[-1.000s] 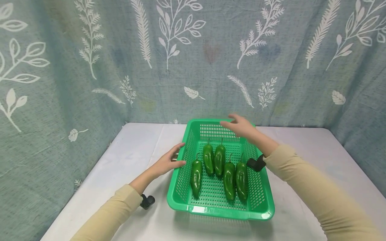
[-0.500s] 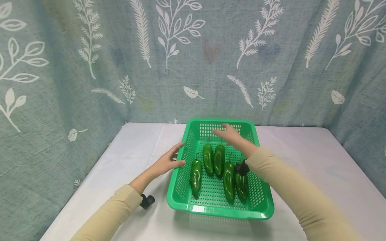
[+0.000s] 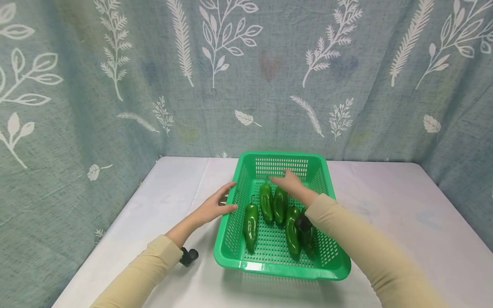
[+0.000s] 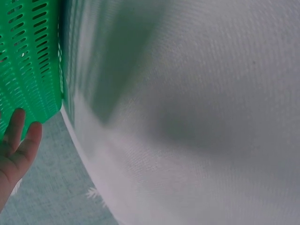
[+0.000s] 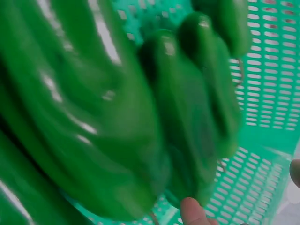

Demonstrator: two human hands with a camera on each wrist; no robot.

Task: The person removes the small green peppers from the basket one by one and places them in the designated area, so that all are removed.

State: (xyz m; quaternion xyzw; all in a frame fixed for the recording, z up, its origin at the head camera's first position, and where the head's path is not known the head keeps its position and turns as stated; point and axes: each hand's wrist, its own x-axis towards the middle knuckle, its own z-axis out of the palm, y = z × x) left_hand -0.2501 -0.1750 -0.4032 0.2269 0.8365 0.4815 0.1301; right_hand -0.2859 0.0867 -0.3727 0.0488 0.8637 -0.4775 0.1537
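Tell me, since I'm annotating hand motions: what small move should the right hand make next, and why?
Probably ease the right hand down and pinch the back-right pepper: that hand is over its stem end, thumb and fingers apart, apparently holding nothing, while the left hand rests at the left rim of the green basket.

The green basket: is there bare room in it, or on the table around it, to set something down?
Inside the green basket, floor shows between the left pepper, back pepper pair, front-right pepper pair and front rim. The table is bare right of the basket, beyond the right sleeve. Crowded: around the back pepper pair, where the right hand is.
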